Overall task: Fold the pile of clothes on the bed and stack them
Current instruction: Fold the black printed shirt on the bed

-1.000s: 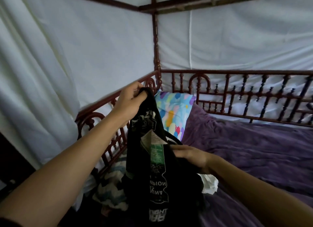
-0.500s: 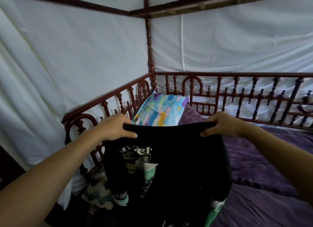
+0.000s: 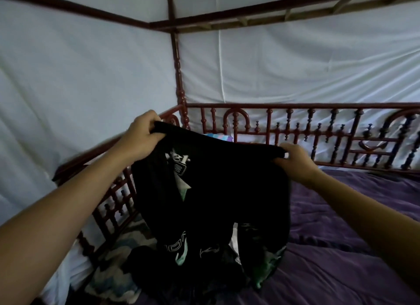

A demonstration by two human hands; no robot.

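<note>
Black garment [image 3: 216, 191] is covering most of the multicoloured pillow [image 3: 219, 137]; only a sliver is showing. The garment's print is creasing into folds, lettering unreadable. Its lower end is blending into the dim pile of clothes [image 3: 122, 259], so single items can't be told apart. Fingertips of left hand [image 3: 142, 141] and right hand [image 3: 295, 161] are partly tucking behind the cloth edge. Both forearms are running off frame. Bed rail [image 3: 318, 132] is cutting off at right.

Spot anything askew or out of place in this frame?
Only minor: the black shirt hangs crooked. The left hand grips its top edge higher than the right hand, so the edge slopes down to the right. Its lower end looks bunched over the clothes pile rather than hanging flat. No damage or spills visible.
</note>
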